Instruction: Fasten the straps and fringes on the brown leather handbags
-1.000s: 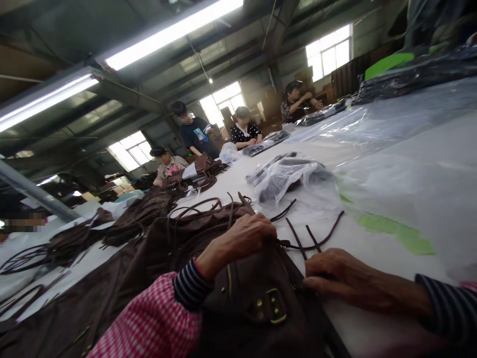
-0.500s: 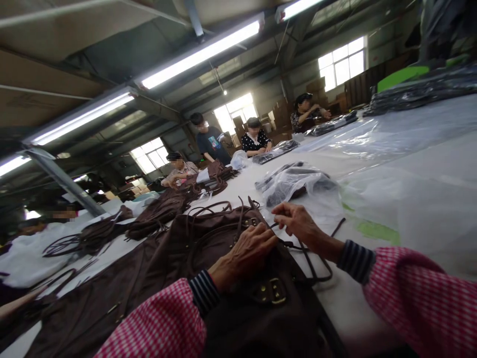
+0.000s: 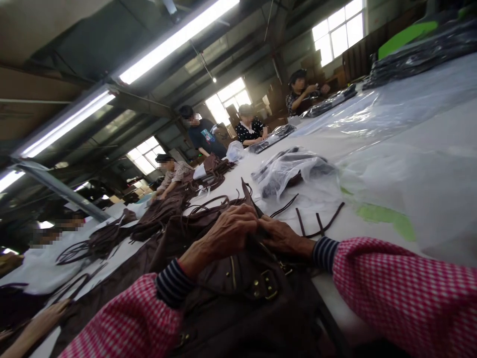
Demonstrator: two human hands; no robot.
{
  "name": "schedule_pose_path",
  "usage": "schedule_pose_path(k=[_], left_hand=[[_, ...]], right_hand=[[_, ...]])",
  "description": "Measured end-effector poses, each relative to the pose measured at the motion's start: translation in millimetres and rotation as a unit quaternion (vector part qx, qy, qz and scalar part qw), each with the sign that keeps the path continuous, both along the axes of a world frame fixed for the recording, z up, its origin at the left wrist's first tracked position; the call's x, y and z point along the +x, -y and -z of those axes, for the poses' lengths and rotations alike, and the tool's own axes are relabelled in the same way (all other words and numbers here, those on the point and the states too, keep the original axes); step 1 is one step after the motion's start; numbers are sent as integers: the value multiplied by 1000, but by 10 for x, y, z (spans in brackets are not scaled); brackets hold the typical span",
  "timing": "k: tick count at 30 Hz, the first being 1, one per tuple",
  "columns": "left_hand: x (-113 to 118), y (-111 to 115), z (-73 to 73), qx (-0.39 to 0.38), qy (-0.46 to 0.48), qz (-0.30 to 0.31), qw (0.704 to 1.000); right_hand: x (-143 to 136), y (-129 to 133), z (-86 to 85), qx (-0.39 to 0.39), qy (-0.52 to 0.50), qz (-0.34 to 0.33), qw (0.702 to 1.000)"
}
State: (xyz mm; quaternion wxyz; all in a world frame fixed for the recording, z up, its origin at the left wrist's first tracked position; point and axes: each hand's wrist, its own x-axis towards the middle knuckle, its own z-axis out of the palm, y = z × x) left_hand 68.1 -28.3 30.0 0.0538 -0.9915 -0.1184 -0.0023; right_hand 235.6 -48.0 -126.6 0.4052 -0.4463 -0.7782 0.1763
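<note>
A dark brown bag (image 3: 223, 303) with brass-coloured buckles (image 3: 269, 285) and thin straps lies on the table in front of me. My left hand (image 3: 233, 226) is closed on the bag's upper edge, its fingers curled over the material. Close beside it, almost touching, my right hand (image 3: 281, 236) grips the same edge from the right, with its fingertips partly hidden behind the fold. A pointed flap of brown material sticks up just above both hands. To the right of the bag, loose dark straps (image 3: 324, 226) lie on the white tabletop.
Several more brown bags (image 3: 164, 214) lie to the left and farther along. A clear plastic bag (image 3: 294, 171) with dark contents sits beyond my hands. Plastic sheeting (image 3: 421, 174) covers the right side. Co-workers are along the far side; another person's hand (image 3: 52, 313) is at lower left.
My right hand has come left and down from above the straps to the bag's edge. My left hand has shifted left and lifted that edge. The camera view has tilted slightly down.
</note>
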Motion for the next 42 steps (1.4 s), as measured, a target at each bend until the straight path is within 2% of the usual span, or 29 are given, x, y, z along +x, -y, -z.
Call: schedule_pose_path(k=[2,4,7,10,12,16,18,19,21,23,26,28,29,32,33,35,38,42], left_hand=[[6,55,-139,-34,-23,-2,999],[32,136,-188,-57,-53,-30,997],[69,258,-77,-60,-81,-62,993],[59,297,75,-35,-110,-42,992],[22,267,67,3,-110,-40,993],[-95,218,-234,99,-99,-64,988],[-183,253,-372,114,-92,-74,987],[-239,282,-394,111,-84,-81,987],[-377,342,-310,89,-68,-97,989],[-529,388,-70,52,-58,-109,991],[-699,411,379,8,-25,-130,991],[-730,409,585,12,14,-151,988],[-721,407,641,22,34,-160,986],[-647,412,656,41,68,-161,984],[-620,415,634,42,71,-157,984],[-580,419,585,42,67,-149,986],[-553,408,541,48,52,-146,987],[-529,353,526,68,16,-139,988]], right_hand=[[-10,-8,9,-15,38,25,999],[-20,-16,16,-18,48,36,998],[-38,-25,28,-12,36,46,998],[-59,-26,32,-14,26,57,998],[-66,-21,7,-13,18,62,998],[-29,-11,-148,6,-12,76,997],[13,-25,-229,13,-39,100,994],[34,-39,-250,6,-44,117,992],[61,-74,-239,-27,-23,147,988],[67,-98,-176,-62,21,165,984],[58,-60,-117,-74,71,164,981],[52,14,-182,-61,106,157,980],[47,54,-248,-39,135,159,977],[-16,115,-488,56,234,170,956],[-56,101,-549,69,253,159,952],[-156,21,-595,38,250,119,960],[-293,-158,-483,-32,217,83,972],[-355,-297,-268,-46,185,71,979]])
